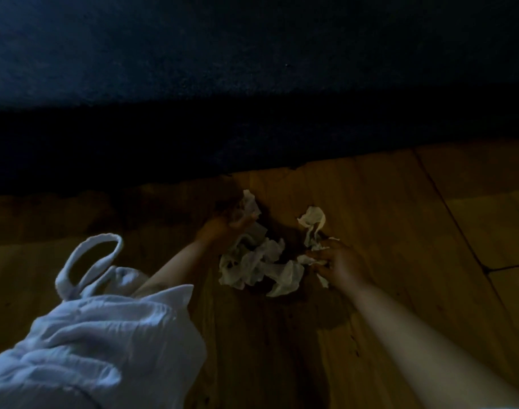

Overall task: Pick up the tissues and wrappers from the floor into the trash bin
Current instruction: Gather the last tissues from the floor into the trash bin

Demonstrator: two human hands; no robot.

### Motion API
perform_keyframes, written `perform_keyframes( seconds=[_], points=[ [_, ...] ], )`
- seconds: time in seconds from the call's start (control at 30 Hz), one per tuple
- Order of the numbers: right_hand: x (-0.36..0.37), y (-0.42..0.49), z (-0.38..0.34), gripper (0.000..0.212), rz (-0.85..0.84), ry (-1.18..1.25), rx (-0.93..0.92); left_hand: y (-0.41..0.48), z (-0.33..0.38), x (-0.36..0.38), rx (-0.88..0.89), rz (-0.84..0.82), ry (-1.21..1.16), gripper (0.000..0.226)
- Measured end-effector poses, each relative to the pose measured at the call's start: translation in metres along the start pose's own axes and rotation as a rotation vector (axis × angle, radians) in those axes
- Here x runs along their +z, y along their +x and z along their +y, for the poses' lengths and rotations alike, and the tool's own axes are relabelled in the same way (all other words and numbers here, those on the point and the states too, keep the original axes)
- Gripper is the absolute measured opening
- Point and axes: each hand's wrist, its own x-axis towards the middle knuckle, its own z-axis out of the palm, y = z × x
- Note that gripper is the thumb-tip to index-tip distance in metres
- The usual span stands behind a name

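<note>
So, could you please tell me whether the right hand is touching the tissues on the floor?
Touching. In the head view, the right hand has its fingers closed on a crumpled strip of the tissues, which sticks up above the fingertips, with no gap visible.

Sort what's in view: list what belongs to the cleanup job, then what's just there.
Job:
- crumpled white paper tissues on the floor
- twisted tissue piece
- left hand
- right hand

Not part of it:
- brown wooden plank floor
- dark blue surface behind
- pale blue sleeve
</note>
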Motion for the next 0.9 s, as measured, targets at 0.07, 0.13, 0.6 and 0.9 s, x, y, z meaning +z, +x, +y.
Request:
perform_keyframes(
  seconds=[0.07, 0.13, 0.6, 0.9],
  points=[
    [-0.002, -0.002, -0.002, 0.038, -0.015, -0.004, -0.001, -0.012, -0.005, 0.01, 0.086, -0.113, 0.039, 0.067],
    [-0.004, -0.004, -0.004, 0.038, -0.046, -0.016, 0.0, -0.027, -0.013, 0.019, 0.113, -0.145, 0.199, 0.088],
    [-0.019, -0.002, -0.001, 0.046, 0.136, 0.474, 0.071, -0.052, -0.036, 0.051, 0.368, -0.159, 0.803, 0.095],
    [-0.022, 0.029, -0.019, 0.051, -0.14, -0.272, -0.089, -0.069, -0.042, 0.067, 0.37, -0.172, 0.849, 0.11]
  ],
)
